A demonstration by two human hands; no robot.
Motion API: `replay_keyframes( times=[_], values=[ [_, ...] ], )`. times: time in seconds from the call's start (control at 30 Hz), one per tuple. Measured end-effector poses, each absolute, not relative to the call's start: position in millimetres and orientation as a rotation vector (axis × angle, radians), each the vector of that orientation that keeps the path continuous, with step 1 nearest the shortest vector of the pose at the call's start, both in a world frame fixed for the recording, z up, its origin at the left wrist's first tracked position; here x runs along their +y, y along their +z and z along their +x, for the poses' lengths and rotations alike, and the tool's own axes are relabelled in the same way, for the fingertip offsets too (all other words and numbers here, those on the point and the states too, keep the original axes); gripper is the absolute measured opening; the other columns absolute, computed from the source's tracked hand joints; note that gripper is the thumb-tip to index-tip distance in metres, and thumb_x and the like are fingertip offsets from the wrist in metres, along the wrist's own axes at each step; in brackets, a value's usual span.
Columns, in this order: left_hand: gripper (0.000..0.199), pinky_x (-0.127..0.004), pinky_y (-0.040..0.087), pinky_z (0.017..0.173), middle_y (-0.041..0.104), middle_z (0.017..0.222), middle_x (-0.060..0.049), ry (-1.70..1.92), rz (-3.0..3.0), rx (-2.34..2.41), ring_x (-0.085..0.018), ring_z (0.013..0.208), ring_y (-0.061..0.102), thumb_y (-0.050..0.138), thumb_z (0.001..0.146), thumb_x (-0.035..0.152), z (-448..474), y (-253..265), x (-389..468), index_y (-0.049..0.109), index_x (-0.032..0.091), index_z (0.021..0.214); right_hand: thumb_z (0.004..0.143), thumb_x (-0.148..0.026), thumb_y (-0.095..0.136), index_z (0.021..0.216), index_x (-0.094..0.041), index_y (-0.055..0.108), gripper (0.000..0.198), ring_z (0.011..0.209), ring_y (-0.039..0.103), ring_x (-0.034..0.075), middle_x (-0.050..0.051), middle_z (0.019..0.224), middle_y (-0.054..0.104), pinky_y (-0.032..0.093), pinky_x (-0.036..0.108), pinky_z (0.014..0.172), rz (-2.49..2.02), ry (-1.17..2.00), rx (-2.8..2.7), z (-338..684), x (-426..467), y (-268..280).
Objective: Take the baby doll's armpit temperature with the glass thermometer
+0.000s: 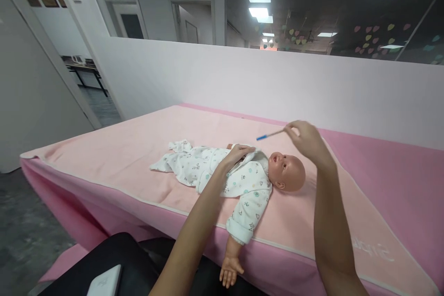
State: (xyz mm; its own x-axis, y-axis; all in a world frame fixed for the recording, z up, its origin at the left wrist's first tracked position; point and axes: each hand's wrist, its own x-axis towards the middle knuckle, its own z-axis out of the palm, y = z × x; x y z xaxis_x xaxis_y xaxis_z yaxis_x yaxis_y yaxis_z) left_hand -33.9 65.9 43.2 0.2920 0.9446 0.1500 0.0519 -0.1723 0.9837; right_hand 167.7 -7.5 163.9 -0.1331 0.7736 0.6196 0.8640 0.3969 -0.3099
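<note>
A baby doll [286, 172] lies on its back, its bald head to the right and one arm hanging over the near edge of the table. It wears a white printed baby outfit [248, 185], loose around the chest. My left hand [239, 153] lies on the doll's chest at the outfit's front opening, fingers stretched out; its thumb is mostly hidden. Above the doll's head, my right hand [307, 141] pinches the end of a thin stick-like thermometer [270, 134]. The thermometer's blue end points left over the doll's upper body, apart from it and slightly blurred.
A peach mat [138, 148] covers much of the table, over a pink cloth [391, 166]. Behind stands a white half wall [243, 78] with glass above. A white flat device [104, 281] rests on my dark-clothed lap. At the left is a door [34, 83].
</note>
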Motion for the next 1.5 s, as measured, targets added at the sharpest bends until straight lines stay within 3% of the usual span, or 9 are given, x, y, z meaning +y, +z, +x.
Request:
replay_keyframes(
  times=[0.17,0.3,0.57,0.77,0.93,1.03,1.13,1.3,1.5],
  values=[
    [0.035,-0.023,0.039,0.06,0.066,0.078,-0.006,0.795,1.721,0.91,-0.013,0.068,0.053,0.064,0.066,0.046,-33,51,60,0.071,0.014,0.081,0.085,-0.038,0.042,0.089,-0.02,0.061,0.027,0.093,0.056,0.017,0.004,0.096,0.064,0.043,0.032,0.081,-1.012,-0.047,-1.569,186,-20,175],
    [0.037,-0.024,0.042,0.066,0.067,0.091,-0.006,0.723,1.922,0.896,-0.016,0.078,0.057,0.066,0.064,0.043,-28,51,57,0.07,0.019,0.093,0.086,-0.042,0.04,0.09,-0.02,0.062,0.031,0.09,0.058,0.016,0.003,0.09,0.064,0.045,0.032,0.08,-0.935,0.024,-1.555,179,-21,176],
    [0.024,-0.024,0.042,0.065,0.068,0.079,-0.006,0.769,1.861,0.857,-0.016,0.075,0.058,0.066,0.065,0.036,-26,47,57,0.071,0.015,0.077,0.082,-0.04,0.048,0.084,-0.023,0.065,0.024,0.09,0.059,0.019,0.003,0.091,0.065,0.046,0.036,0.081,-1.111,0.045,-1.827,180,-65,166],
    [0.033,-0.024,0.038,0.058,0.067,0.075,-0.008,0.907,1.721,0.922,-0.015,0.067,0.055,0.067,0.063,0.04,-28,45,59,0.071,0.012,0.08,0.084,-0.041,0.044,0.088,-0.022,0.065,0.029,0.088,0.06,0.02,0.006,0.094,0.066,0.048,0.033,0.075,-1.509,0.279,-1.777,227,-116,47],
    [0.034,-0.023,0.034,0.054,0.065,0.072,-0.006,0.91,1.678,0.863,-0.011,0.06,0.049,0.067,0.062,0.039,-30,47,56,0.071,0.013,0.083,0.086,-0.028,0.038,0.083,-0.019,0.065,0.029,0.087,0.059,0.025,0.009,0.091,0.066,0.045,0.04,0.077,-1.791,-0.186,-1.882,246,-134,-25],
    [0.03,-0.021,0.024,0.045,0.057,0.057,-0.001,0.875,1.683,0.881,-0.006,0.048,0.035,0.063,0.065,0.036,-31,47,56,0.07,0.013,0.085,0.083,-0.022,0.041,0.089,-0.019,0.064,0.025,0.088,0.058,0.025,0.01,0.098,0.064,0.045,0.039,0.076,-1.816,-0.441,-1.905,221,-127,-22],
    [0.026,-0.022,0.017,0.043,0.046,0.047,0.003,0.879,1.71,0.895,-0.006,0.043,0.027,0.059,0.067,0.03,-32,46,56,0.07,0.014,0.083,0.085,-0.018,0.037,0.099,-0.02,0.061,0.028,0.09,0.058,0.02,0.008,0.102,0.063,0.047,0.032,0.079,-1.579,-0.432,-1.983,169,-104,0],
    [0.02,-0.02,0.027,0.048,0.053,0.056,0.001,0.947,1.739,0.848,-0.008,0.051,0.038,0.056,0.066,0.025,-32,47,51,0.069,0.014,0.076,0.081,-0.006,0.031,0.114,-0.018,0.052,0.04,0.077,0.062,0.018,0.014,0.119,0.053,0.048,0.027,0.056,-1.652,-0.401,-2.085,87,-42,28],
    [0.021,-0.02,0.033,0.053,0.055,0.065,0.0,0.976,1.734,0.848,-0.009,0.058,0.043,0.055,0.069,0.03,-32,45,52,0.065,0.013,0.077,0.082,-0.005,0.031,0.116,-0.015,0.049,0.04,0.07,0.06,0.018,0.013,0.092,0.06,0.047,0.026,0.055,-1.716,-0.321,-2.032,79,-11,19]
  ],
)
